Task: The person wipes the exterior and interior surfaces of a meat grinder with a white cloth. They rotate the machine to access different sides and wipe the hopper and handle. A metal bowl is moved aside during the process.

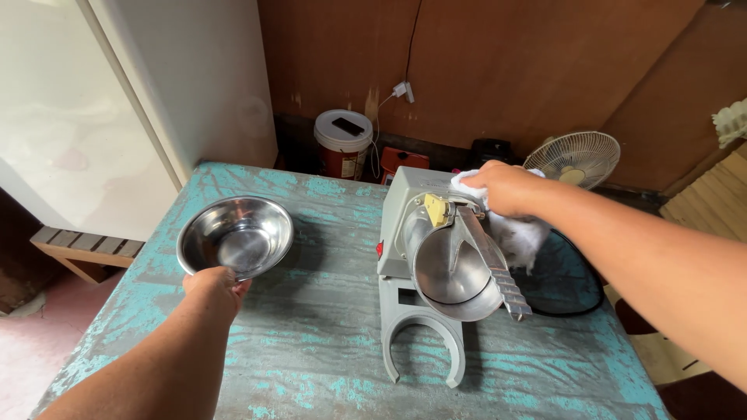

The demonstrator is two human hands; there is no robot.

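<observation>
Two hands at work over worn teal table (311, 342). Left hand (214, 289), lower left of frame, fingers clamped on near rim of steel bowl (236, 236), bowl held just above tabletop, left of centre. Right hand (506, 189), upper right, fingers closed around white cloth (520, 233), pressed on top of grey machine (432, 257) at frame centre. Fan (582, 155) and bucket (343, 144) behind table, along wall.

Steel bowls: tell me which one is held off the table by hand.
The loose round bowl at left, gripped by its near rim in the left hand. The other, the hopper bowl, is fixed to the grey machine under the right hand.
</observation>
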